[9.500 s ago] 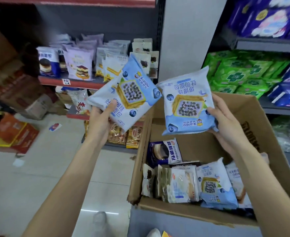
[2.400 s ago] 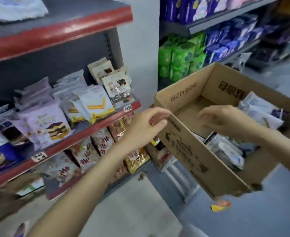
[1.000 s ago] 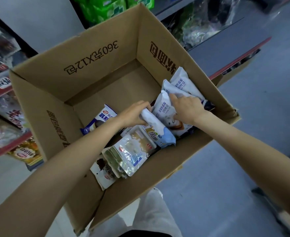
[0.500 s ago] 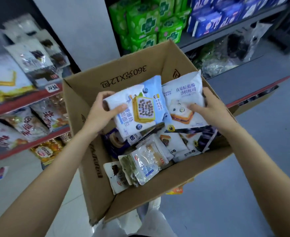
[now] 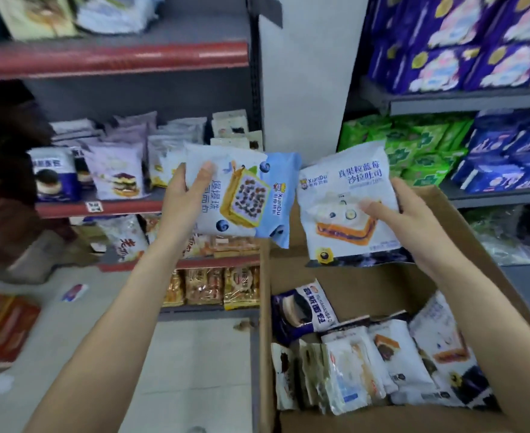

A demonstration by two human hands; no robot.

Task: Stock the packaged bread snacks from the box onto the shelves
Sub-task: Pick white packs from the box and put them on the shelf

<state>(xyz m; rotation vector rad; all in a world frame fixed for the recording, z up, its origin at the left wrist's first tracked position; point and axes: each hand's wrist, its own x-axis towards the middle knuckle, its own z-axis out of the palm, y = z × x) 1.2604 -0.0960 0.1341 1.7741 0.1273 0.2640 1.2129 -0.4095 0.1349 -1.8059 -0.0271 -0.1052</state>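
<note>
We face red-edged shelves (image 5: 110, 59) at ten o'clock, stocked with snack packs. Our left hand (image 5: 184, 195) grasps a blueberry bread pack (image 5: 242, 198); our right hand (image 5: 413, 220) grasps a white toast pack (image 5: 345, 195) at one o'clock. Both packs are now lifted above the cardboard box (image 5: 367, 285), at five o'clock.

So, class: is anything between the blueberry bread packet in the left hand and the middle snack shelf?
No separate obstacle shows. The left hand holds the blueberry bread packet in front of the middle shelf, but packets already stand along the shelf's front.
</note>
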